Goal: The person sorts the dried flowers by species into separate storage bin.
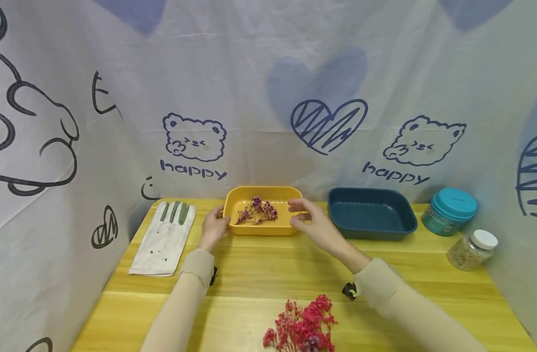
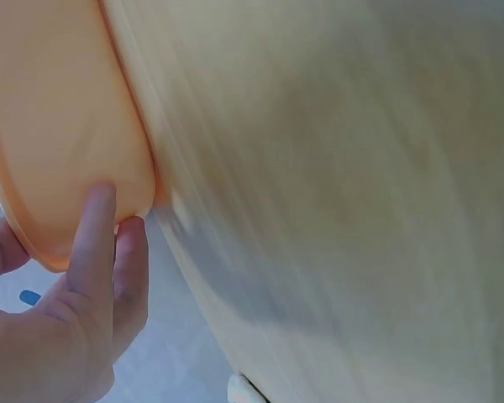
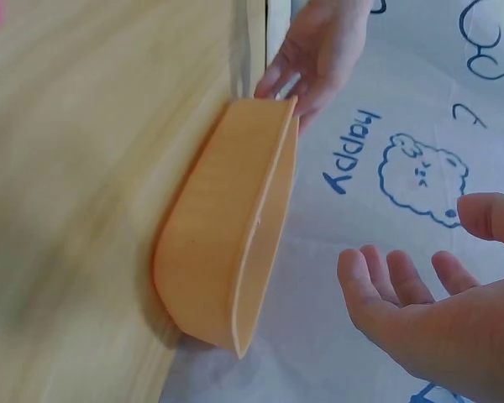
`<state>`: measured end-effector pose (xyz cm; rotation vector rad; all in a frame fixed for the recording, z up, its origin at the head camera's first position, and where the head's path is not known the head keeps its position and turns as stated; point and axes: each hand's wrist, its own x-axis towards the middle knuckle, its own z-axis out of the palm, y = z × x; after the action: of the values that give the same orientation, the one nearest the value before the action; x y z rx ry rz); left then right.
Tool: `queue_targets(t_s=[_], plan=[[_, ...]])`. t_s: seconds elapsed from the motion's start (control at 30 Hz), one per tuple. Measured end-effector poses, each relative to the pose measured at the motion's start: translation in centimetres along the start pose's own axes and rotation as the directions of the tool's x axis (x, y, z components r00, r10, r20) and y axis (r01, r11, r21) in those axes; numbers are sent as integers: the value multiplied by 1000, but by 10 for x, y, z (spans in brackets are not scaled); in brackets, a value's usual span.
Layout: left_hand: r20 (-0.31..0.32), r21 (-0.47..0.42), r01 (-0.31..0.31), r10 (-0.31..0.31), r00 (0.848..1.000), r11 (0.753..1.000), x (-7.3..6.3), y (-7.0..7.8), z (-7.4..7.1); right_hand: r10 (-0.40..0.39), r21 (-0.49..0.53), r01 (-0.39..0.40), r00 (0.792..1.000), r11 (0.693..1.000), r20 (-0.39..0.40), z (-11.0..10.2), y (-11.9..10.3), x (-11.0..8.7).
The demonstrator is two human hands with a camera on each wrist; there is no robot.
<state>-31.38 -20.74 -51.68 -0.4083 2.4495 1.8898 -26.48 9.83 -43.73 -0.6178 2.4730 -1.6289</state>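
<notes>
A white cloth backdrop (image 1: pixel 259 151) printed with blue hearts, bear faces and the word "happy" closes in a wooden desk (image 1: pixel 259 274). Toward the desk's far edge stands a dark blue tray (image 1: pixel 369 220), and to its left, a little apart, the slightly smaller yellow tray (image 1: pixel 264 230). Left of the yellow tray lies a white glove (image 1: pixel 160 244) with green fingers. On the near side of the desk, a bunch of pink flowers (image 1: pixel 301 325) is cut off by the head view's lower edge. The right hand (image 1: pixel 314 222) hangs by the right end of the yellow tray, thumb and fingers apart, holding nothing. The left hand (image 1: pixel 213 226) clasps that tray's left end, its thumb at the rim and its fingers against the outer wall. At the far right stands a turquoise lidded tub (image 1: pixel 451 212), with a white-capped clear jar (image 1: pixel 471 252) just in front. Smallest, a purple dried sprig (image 1: pixel 261 210) lies inside the yellow tray.
</notes>
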Motion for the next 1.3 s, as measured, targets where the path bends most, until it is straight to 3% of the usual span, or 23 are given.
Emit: queue_targets(t_s=[0.4,0.6,0.87,1.17,1.3], plan=[[-9,4,-28,28,1000,1000,-1,-1,1,-30,-53,34,997,998,68,-3,4,-68],[-15,15,-36,36,999,999,-1,0,1,-29,-87,45,985,995,171,-2,0,-96],[-1,8,-24,24,1000,1000,-2,-1,-1,-19,-210,113,914,971,404,1,-4,-131],[2,4,-25,25,1000,1000,0,-3,-2,56,-221,76,842,972,537,9,-1,-155],[1,5,-19,19,1000,1000,-1,-4,-1,-7,-244,190,802,951,597,11,5,-160]])
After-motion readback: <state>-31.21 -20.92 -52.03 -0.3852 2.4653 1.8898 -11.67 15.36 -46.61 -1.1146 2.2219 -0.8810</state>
